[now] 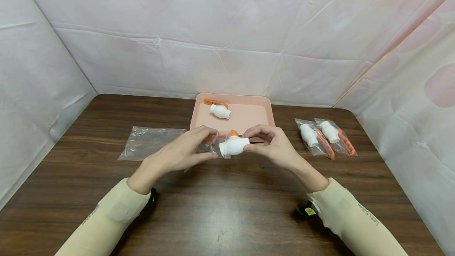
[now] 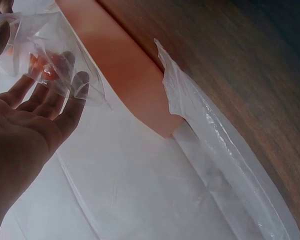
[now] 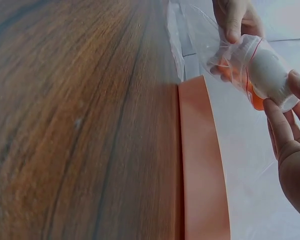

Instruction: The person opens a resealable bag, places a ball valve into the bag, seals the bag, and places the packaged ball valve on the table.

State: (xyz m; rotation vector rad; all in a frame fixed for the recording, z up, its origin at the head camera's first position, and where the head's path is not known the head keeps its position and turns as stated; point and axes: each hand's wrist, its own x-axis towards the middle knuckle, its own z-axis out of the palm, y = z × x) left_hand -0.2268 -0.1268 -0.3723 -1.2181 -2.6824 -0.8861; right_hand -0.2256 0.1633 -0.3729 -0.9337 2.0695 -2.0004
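Observation:
Over the near edge of the tray, a white ball valve [image 1: 235, 145] with an orange handle is partly inside a clear zip bag [image 3: 233, 65]. My left hand [image 1: 183, 148] holds the bag between thumb and fingers, around the handle end. In the left wrist view, its fingers [image 2: 46, 97] lie behind the clear film, with the orange handle [image 2: 46, 66] showing through. My right hand [image 1: 271, 145] pinches the bare end of the white body, which sticks out past the bag's red zip line.
A pink tray [image 1: 249, 115] at the back holds another white valve [image 1: 220, 111] with an orange handle. To the left lies a flat clear bag [image 1: 151, 142]. Two bagged valves [image 1: 309, 135] lie on the right side of the wooden table [image 1: 227, 216]. Cloth walls stand behind and beside it.

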